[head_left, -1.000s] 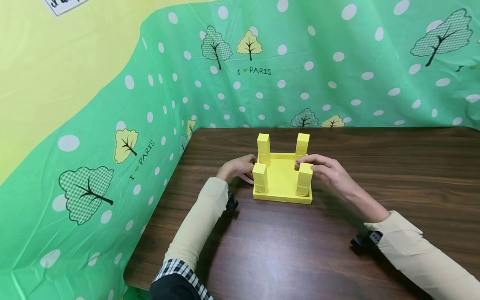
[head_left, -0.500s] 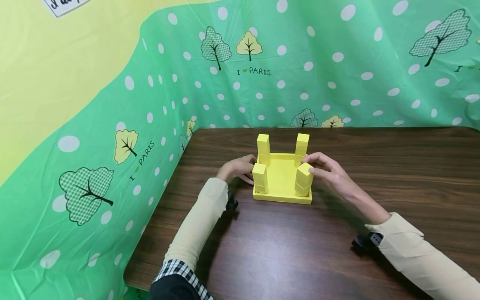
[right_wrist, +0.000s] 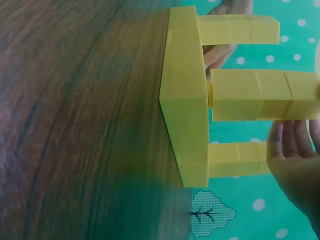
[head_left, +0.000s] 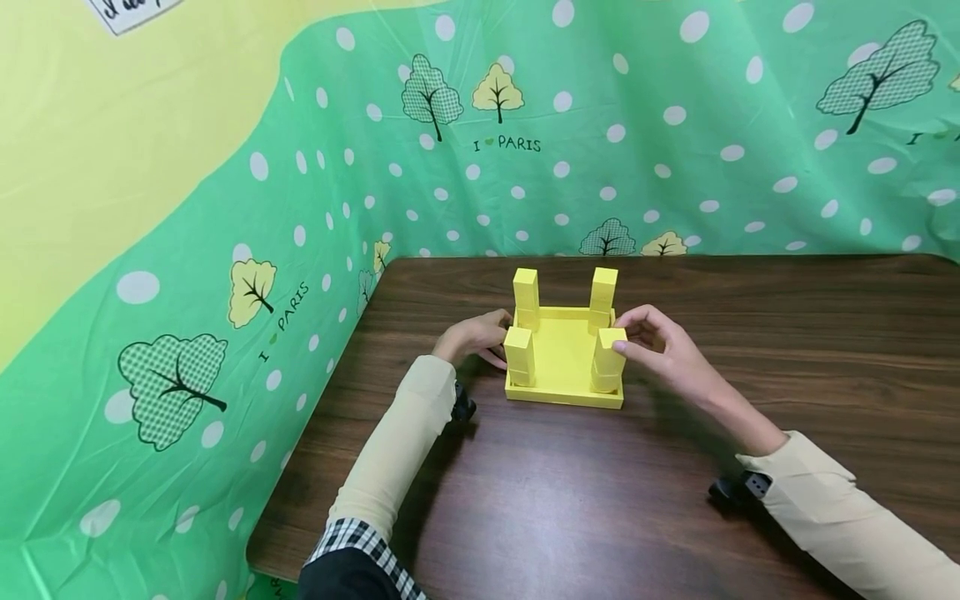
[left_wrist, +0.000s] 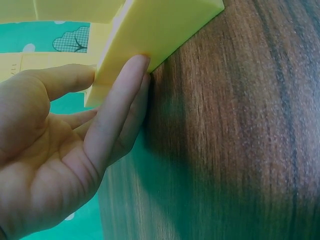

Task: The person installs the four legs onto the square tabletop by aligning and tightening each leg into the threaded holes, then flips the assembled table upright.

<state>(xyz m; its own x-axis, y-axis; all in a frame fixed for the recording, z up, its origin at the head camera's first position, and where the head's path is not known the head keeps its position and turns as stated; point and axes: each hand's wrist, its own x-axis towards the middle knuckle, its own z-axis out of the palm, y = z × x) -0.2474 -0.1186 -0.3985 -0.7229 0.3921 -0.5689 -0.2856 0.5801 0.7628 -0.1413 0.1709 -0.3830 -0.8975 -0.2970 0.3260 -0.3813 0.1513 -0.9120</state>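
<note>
A square yellow base [head_left: 565, 354] with a low rim lies on the table, and a segmented yellow post rises at each corner. My left hand [head_left: 472, 336] grips the base's left side; in the left wrist view the thumb is at the rim and straighter fingers [left_wrist: 117, 110] lie along the outer wall. Near its top, my right hand [head_left: 671, 354] pinches the front right post [head_left: 607, 371] between thumb and fingers. The right wrist view shows a narrow gap with a peg [right_wrist: 210, 95] between this post [right_wrist: 250, 95] and the base.
The other posts are the front left post [head_left: 521, 358], back left post [head_left: 527, 300] and back right post [head_left: 602, 300]. Everything stands on a dark wood table [head_left: 570, 492]. Green patterned cloth [head_left: 525, 200] hangs behind and on the left.
The front right post has turned about its upright axis, from askew half a second ago to nearly square now. My right hand has shifted slightly right; the left hand stays put.
</note>
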